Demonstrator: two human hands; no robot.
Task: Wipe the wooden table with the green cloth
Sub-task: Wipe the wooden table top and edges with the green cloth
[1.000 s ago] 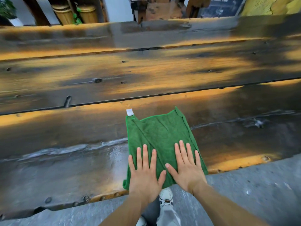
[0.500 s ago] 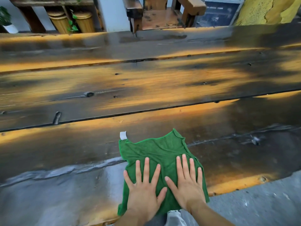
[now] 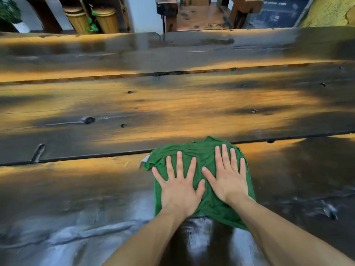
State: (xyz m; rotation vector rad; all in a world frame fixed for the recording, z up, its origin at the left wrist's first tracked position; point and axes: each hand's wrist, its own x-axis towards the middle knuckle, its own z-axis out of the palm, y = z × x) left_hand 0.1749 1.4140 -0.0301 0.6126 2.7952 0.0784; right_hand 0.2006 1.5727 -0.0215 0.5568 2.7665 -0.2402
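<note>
Both hands are flat on the green cloth point(image 3: 203, 160), side by side, and that cloth lies on the wooden table point(image 3: 172, 104) a little right of centre in the head view. The left hand point(image 3: 179, 186) presses down with fingers straight and fanned wide, its thumb angled in toward the other hand; nothing is curled or pinched, just palm and fingers bearing on the fabric. The right hand point(image 3: 228, 181) does the same, fingers straight and held closer together, thumb stretched left so the two thumbs sit near each other without clearly touching. The cloth is rumpled along its far edge, bunched into small folds just ahead of the fingertips, and that far edge reaches across the dark seam point(image 3: 96, 156) between two planks. A small white tag point(image 3: 144, 159) sticks out at the cloth's far left corner. The near edge of the cloth trails back under the wrists, longest below the right forearm. The board nearest the person shines with a wet-looking glare point(image 3: 194, 242) between the two forearms, and pale streaks run off to the left. Farther planks glow orange with dark patches and a few knots. Beyond the far edge stand two woven baskets point(image 3: 92, 19), a potted plant point(image 3: 11, 14) at top left and a wooden chair point(image 3: 203, 14).
</note>
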